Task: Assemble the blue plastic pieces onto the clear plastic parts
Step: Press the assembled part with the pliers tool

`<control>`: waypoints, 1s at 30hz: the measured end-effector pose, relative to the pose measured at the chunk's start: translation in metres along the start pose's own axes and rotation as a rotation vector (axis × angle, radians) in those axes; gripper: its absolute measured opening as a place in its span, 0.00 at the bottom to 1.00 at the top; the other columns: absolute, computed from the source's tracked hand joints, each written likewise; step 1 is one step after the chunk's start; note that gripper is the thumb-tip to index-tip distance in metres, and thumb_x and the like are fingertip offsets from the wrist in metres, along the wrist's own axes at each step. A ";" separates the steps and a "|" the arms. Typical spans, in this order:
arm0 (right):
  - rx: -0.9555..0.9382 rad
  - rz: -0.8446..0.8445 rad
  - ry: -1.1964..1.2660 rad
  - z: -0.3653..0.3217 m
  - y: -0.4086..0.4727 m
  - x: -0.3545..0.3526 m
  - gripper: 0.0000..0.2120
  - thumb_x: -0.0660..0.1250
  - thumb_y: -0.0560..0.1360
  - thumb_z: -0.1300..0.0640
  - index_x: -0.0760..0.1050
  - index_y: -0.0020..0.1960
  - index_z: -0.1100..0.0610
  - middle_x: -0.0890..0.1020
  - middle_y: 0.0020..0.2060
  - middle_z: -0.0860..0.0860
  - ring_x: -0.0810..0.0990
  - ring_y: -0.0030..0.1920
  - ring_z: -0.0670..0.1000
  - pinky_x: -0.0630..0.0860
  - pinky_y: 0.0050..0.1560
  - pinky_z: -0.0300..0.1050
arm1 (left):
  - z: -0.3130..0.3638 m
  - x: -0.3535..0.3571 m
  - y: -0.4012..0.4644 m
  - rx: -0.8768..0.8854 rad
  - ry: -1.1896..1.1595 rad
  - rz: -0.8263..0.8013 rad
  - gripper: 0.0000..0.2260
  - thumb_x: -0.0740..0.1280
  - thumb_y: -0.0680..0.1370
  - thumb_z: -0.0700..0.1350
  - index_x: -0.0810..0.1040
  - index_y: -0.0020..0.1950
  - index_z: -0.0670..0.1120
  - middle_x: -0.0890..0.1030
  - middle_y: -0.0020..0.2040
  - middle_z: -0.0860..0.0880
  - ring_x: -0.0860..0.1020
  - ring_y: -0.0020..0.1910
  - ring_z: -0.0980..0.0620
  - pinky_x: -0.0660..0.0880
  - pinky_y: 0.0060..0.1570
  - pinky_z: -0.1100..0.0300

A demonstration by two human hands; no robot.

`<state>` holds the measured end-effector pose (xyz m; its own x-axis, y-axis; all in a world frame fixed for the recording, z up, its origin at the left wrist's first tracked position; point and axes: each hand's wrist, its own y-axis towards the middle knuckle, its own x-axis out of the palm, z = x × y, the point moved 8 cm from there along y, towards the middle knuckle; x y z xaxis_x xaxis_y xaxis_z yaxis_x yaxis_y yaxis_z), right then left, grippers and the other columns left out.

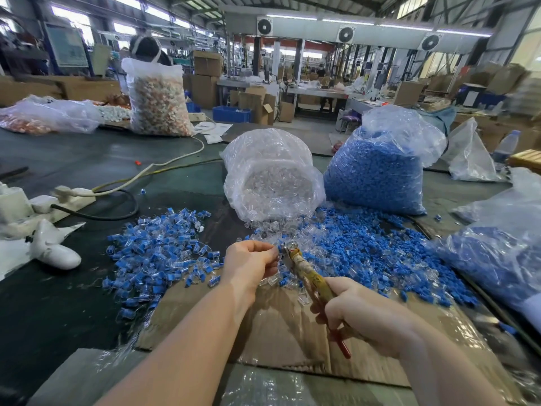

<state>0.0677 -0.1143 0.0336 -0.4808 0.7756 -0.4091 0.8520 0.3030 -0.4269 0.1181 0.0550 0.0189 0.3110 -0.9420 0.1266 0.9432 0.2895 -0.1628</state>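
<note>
1. Blue plastic pieces (366, 247) lie loose in a wide heap on the table (73, 303), right of centre, spilling from the foot of a tall clear bag of blue pieces (377, 177).
2. Clear plastic parts (269, 230) spill from the mouth of a tipped clear bag (272, 174), just left of the blue bag; the two loose heaps mix where they meet.
3. Left hand (251, 265): fingers curled, pinching a small part at the fingertips; the part is too small and blurred to identify.
4. Right hand (360, 320): wrapped around the handles of a pair of pliers (310, 276); one red handle tip shows below the palm. Plier head sits against the left fingertips.
5. Both hands are held above a flattened cardboard sheet (278, 332) at the near table edge.
6. Assembled blue-and-clear units (158, 253) form a separate pile to the left of the hands.
7. Further right, another bag of blue pieces (497, 253) lies on its side.
8. Left edge: white power strip (67, 197) with cables.
</note>
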 end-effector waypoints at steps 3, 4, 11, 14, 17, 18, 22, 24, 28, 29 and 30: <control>-0.030 -0.027 0.022 -0.005 -0.002 0.002 0.16 0.58 0.62 0.69 0.68 0.49 0.59 0.67 0.41 0.57 0.65 0.44 0.56 0.62 0.38 0.46 | 0.003 0.002 0.000 0.014 0.033 -0.011 0.05 0.68 0.74 0.33 0.78 0.40 0.40 0.79 0.34 0.45 0.77 0.32 0.53 0.76 0.30 0.64; -0.038 -0.034 0.025 -0.006 -0.003 0.004 0.17 0.58 0.60 0.67 0.68 0.48 0.59 0.67 0.41 0.56 0.65 0.43 0.55 0.61 0.36 0.45 | 0.004 0.002 -0.001 0.015 0.034 -0.012 0.05 0.67 0.74 0.33 0.78 0.40 0.40 0.79 0.34 0.45 0.77 0.32 0.53 0.76 0.30 0.65; -0.059 0.021 -0.079 -0.006 0.000 0.005 0.13 0.55 0.70 0.71 0.69 0.53 0.64 0.68 0.39 0.53 0.68 0.42 0.54 0.69 0.38 0.45 | -0.001 0.001 -0.002 -0.021 0.010 0.000 0.04 0.68 0.74 0.33 0.79 0.41 0.40 0.79 0.35 0.45 0.77 0.32 0.53 0.76 0.30 0.64; -0.079 0.056 -0.128 -0.008 -0.001 0.006 0.09 0.56 0.71 0.70 0.68 0.43 0.57 0.70 0.37 0.52 0.68 0.37 0.52 0.67 0.35 0.44 | -0.007 0.000 -0.001 -0.043 0.003 0.008 0.05 0.67 0.73 0.32 0.79 0.40 0.41 0.79 0.35 0.45 0.77 0.33 0.52 0.75 0.32 0.62; -0.117 0.080 -0.133 -0.011 -0.002 0.005 0.11 0.56 0.69 0.70 0.68 0.40 0.55 0.70 0.35 0.52 0.66 0.29 0.48 0.64 0.28 0.40 | -0.012 -0.001 0.000 -0.059 -0.003 0.017 0.05 0.67 0.74 0.32 0.78 0.41 0.41 0.79 0.36 0.44 0.78 0.35 0.51 0.75 0.34 0.60; -0.120 0.073 -0.097 -0.010 -0.002 0.006 0.12 0.57 0.68 0.71 0.69 0.39 0.54 0.70 0.35 0.52 0.66 0.28 0.48 0.63 0.27 0.39 | -0.012 -0.001 -0.001 -0.059 -0.007 0.021 0.05 0.67 0.74 0.33 0.79 0.41 0.41 0.80 0.36 0.44 0.78 0.35 0.51 0.75 0.34 0.61; -0.053 0.072 0.267 0.006 0.005 0.010 0.23 0.61 0.64 0.74 0.74 0.55 0.56 0.73 0.39 0.56 0.71 0.32 0.49 0.69 0.30 0.40 | -0.010 -0.006 -0.001 -0.033 -0.008 0.066 0.04 0.67 0.74 0.34 0.78 0.42 0.41 0.79 0.36 0.45 0.77 0.34 0.52 0.76 0.34 0.62; -0.049 0.180 0.295 0.015 0.011 0.001 0.29 0.62 0.64 0.74 0.71 0.62 0.56 0.74 0.39 0.56 0.71 0.32 0.49 0.68 0.29 0.39 | -0.005 -0.021 0.000 0.036 0.113 0.159 0.04 0.67 0.75 0.36 0.78 0.42 0.43 0.79 0.37 0.46 0.76 0.34 0.53 0.76 0.36 0.60; -0.079 0.550 0.015 0.031 0.016 -0.043 0.29 0.65 0.67 0.68 0.68 0.66 0.56 0.76 0.48 0.57 0.75 0.43 0.54 0.74 0.40 0.47 | 0.020 -0.064 0.002 0.305 0.645 0.381 0.04 0.65 0.77 0.40 0.79 0.49 0.45 0.79 0.43 0.51 0.74 0.37 0.57 0.68 0.35 0.69; -0.039 0.649 -0.109 0.037 0.015 -0.056 0.29 0.67 0.68 0.65 0.67 0.68 0.55 0.75 0.51 0.56 0.74 0.49 0.56 0.74 0.48 0.51 | 0.023 -0.074 0.003 0.345 0.729 0.411 0.06 0.64 0.78 0.40 0.80 0.51 0.44 0.79 0.47 0.49 0.75 0.40 0.55 0.68 0.38 0.67; 0.012 0.725 -0.220 0.043 0.014 -0.067 0.30 0.68 0.69 0.62 0.66 0.69 0.54 0.74 0.53 0.56 0.72 0.54 0.57 0.72 0.54 0.52 | 0.024 -0.084 0.005 0.371 0.811 0.441 0.07 0.63 0.78 0.40 0.80 0.52 0.44 0.79 0.49 0.47 0.75 0.44 0.52 0.70 0.42 0.63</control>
<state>0.1030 -0.1861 0.0210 0.1678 0.6497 -0.7414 0.9688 -0.2479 0.0020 0.0996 0.1398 0.0312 0.5993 -0.5281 -0.6016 0.7821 0.5463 0.2996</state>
